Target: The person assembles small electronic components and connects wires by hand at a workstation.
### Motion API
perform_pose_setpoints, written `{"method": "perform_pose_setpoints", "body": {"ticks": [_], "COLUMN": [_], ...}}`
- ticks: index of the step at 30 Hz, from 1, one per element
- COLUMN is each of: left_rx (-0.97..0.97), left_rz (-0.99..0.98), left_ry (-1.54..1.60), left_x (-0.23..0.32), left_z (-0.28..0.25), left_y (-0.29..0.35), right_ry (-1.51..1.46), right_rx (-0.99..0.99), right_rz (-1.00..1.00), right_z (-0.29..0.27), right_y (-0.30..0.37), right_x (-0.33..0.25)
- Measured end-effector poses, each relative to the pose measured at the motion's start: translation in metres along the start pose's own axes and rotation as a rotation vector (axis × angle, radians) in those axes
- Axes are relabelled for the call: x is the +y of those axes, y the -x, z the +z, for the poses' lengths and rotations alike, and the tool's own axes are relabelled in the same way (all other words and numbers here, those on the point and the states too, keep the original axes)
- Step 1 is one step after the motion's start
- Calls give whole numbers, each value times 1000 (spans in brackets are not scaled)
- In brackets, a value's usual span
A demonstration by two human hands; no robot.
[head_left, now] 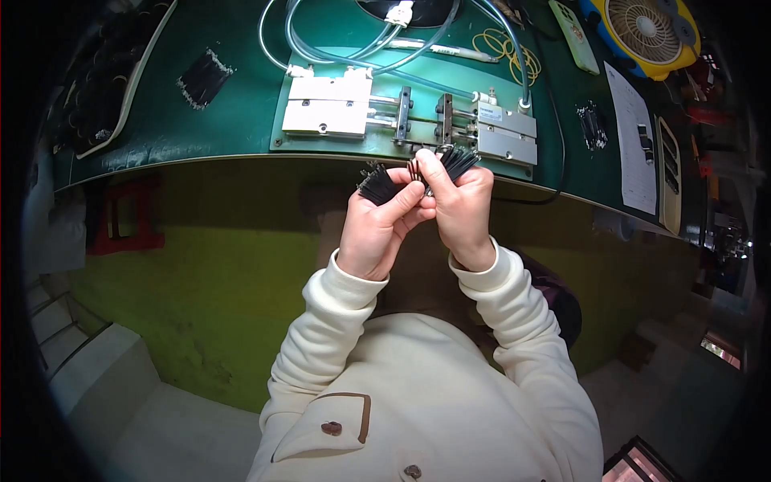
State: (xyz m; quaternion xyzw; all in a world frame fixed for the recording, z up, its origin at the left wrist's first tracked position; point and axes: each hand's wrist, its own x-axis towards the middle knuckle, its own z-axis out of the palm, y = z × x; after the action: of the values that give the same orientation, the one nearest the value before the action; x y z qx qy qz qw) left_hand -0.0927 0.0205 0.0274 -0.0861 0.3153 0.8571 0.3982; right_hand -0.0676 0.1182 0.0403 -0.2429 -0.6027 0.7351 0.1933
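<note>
a fanned bunch of short, thin black wires with pale tips [377,185] sticks out from the left hand [371,233], and a second bunch of the same thin black wires [461,163] from the right hand [467,207]. both hands are closed, each gripping its bunch, thumbs near each other; whether the bunches join between the fingers, i cannot tell. they are at the middle of the near edge of the green-topped bench [233,128].

just beyond, along that edge, lies a pale green flat plate [385,71] carrying two silver metal blocks [325,108] with dark upright bars facing each other. clear plastic tubing [289,32] loops behind. one loose pile of black wires [205,78] lies toward the bench's left end, another small heap of black wires [592,127] toward the right, beside a long white paper sheet [630,128]. a yellow-and-blue round fan [646,32] is at the far right corner.
</note>
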Motion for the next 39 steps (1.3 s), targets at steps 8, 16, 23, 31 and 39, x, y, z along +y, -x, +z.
{"method": "perform_pose_setpoints", "body": {"ticks": [8, 16, 23, 31, 39], "left_rx": [-62, -49, -19, -1, 0], "left_rz": [-5, 7, -7, -16, -12], "left_ry": [41, 29, 29, 23, -5], "left_x": [-3, -2, -3, -2, 1], "left_z": [-6, -1, -4, -3, 0], "left_y": [4, 3, -1, -1, -1], "right_ry": [10, 73, 75, 38, 25], "right_rx": [-137, -77, -36, -6, 7], "right_rz": [-6, -38, 28, 23, 9], "right_z": [-3, -2, -2, -1, -1], "right_y": [7, 6, 3, 5, 2], "right_x": [-5, -10, -6, -3, -2]}}
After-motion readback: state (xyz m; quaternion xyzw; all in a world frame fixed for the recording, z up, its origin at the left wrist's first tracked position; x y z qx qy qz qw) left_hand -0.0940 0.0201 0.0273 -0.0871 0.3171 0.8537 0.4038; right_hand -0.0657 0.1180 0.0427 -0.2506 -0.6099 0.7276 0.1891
